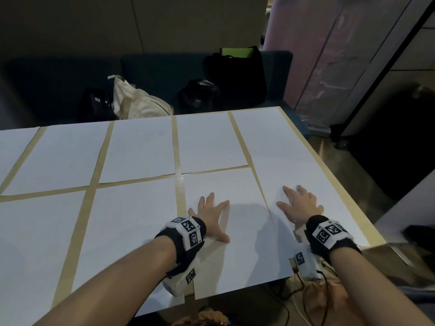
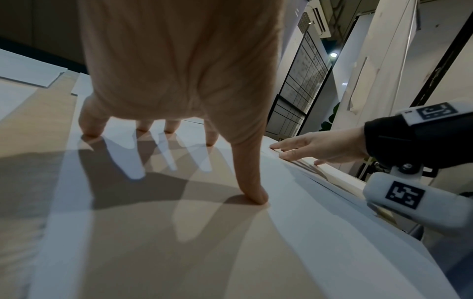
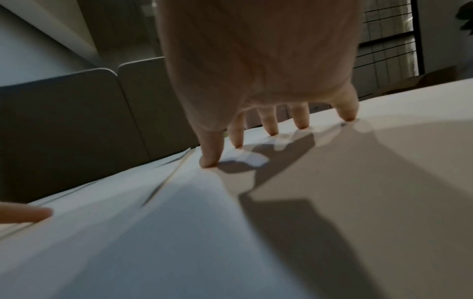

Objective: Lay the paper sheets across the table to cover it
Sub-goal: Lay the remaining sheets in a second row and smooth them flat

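Note:
Several white paper sheets lie in two rows on the light wooden table (image 1: 180,184), with thin strips of bare wood between them. My left hand (image 1: 211,215) presses flat, fingers spread, on the front-row sheet (image 1: 247,250); in the left wrist view its fingertips (image 2: 256,197) touch the paper (image 2: 179,252). My right hand (image 1: 300,205) rests flat with straight fingers on the front right corner sheet (image 1: 334,198), whose left edge lies against or slightly over its neighbour. The right wrist view shows that hand (image 3: 263,60) with fingertips (image 3: 208,162) on the paper (image 3: 332,202).
The table's right edge (image 1: 329,175) and front edge are close to both hands. Behind the table stands a dark sofa (image 1: 153,67) with a cream bag (image 1: 138,102) and black bags (image 1: 199,95). Cables (image 1: 303,290) hang below the front edge.

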Demonstrator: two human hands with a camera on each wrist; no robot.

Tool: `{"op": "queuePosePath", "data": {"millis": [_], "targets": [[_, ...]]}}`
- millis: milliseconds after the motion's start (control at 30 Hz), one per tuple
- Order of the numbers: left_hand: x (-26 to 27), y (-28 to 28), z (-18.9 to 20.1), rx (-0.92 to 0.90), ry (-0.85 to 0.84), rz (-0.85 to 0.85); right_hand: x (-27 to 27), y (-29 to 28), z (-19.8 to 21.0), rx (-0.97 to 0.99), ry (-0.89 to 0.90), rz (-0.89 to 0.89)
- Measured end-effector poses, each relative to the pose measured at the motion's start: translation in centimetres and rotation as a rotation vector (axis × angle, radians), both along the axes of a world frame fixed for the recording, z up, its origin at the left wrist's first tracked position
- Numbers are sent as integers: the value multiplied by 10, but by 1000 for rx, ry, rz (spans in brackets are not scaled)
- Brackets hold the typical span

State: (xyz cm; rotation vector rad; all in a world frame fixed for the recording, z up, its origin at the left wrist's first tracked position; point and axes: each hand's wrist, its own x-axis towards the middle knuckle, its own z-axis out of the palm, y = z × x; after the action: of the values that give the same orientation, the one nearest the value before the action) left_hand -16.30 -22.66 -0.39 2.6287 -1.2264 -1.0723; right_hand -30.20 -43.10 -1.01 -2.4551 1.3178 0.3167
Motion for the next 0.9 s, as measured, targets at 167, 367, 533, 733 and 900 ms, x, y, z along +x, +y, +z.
{"op": "queuePosePath", "data": {"millis": [167,367,533,733,900], "targets": [[3,2,-2,-2,-10,-7,-8,-4,6,69,14,10],[2,3,-3,-11,-9,4,-27,-15,6,59,-5,-58],[3,3,-4,-21,-7,10,-30,-11,4,59,-20,-84],[3,4,-4,-32,-13,12,-27,-8,4,67,-22,-65],[1,3,-3,-30,-18,11,-27,-10,4,90,-40,-78]]}}
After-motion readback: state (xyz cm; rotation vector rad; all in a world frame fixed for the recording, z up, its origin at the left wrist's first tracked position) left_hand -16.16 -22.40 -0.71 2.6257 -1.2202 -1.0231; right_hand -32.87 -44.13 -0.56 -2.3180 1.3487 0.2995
